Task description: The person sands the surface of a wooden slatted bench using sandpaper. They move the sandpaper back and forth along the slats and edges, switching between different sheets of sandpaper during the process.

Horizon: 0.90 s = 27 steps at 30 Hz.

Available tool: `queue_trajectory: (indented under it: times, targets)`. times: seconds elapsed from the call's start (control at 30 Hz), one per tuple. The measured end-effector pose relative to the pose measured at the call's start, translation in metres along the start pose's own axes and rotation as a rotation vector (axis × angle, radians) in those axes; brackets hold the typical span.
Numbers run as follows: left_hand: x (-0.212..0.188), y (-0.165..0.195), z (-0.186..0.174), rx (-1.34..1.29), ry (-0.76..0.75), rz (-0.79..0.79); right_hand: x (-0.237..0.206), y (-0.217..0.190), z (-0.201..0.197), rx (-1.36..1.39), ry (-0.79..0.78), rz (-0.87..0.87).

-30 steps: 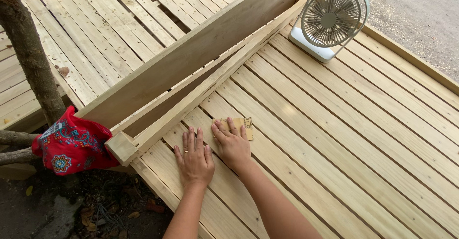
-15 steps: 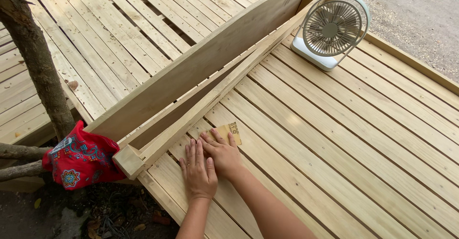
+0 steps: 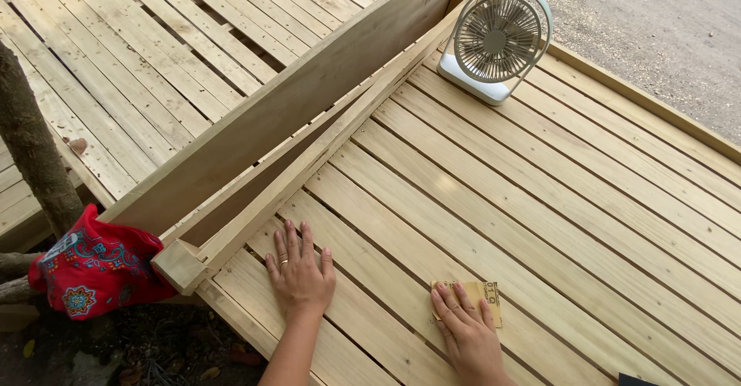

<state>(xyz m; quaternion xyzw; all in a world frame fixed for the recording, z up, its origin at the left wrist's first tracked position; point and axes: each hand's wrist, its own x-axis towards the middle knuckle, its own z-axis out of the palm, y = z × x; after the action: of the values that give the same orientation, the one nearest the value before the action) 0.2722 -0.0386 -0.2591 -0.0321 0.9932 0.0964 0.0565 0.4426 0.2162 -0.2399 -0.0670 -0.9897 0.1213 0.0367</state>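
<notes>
Down at the near edge, two bare hands lie on a slatted wooden platform, one of them on a piece of sandpaper.

Only the near part of the right hand (image 3: 467, 336) shows, the wrist is cut off by the frame; its fingers are together and flat, pressing on the small tan sandpaper (image 3: 480, 296), whose near half is hidden under them. Its printed marks are too small to make out. Just beside, nearer the platform's (image 3: 587, 224) left edge, the left hand (image 3: 299, 272) lies flat on bare slats, fingers slightly apart, holding nothing. A red patterned cloth (image 3: 89, 266) hangs off the left corner, next to a partly cut-off tree trunk (image 3: 35, 150). Farther, a long curved board (image 3: 309, 96) stands on edge. A white fan (image 3: 498, 42) stands at the far end.
</notes>
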Motion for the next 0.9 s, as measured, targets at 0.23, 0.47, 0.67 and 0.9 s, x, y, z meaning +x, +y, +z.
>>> queue_trajectory:
  times: [0.23,0.47,0.67,0.9]
  targets:
    - [-0.003,0.000,-0.005,-0.012,0.016,-0.013,0.164,-0.078,0.032,0.110,-0.079,-0.126]
    - [-0.001,-0.003,0.001,-0.053,0.077,0.028,0.142,-0.077,0.011,0.139,-0.118,-0.210]
    - [-0.004,0.000,0.007,-0.033,0.071,0.002,0.006,0.012,-0.008,0.066,-0.106,-0.056]
    - [-0.009,-0.009,0.018,-0.088,0.154,0.057,0.166,-0.104,0.014,0.167,-0.115,-0.191]
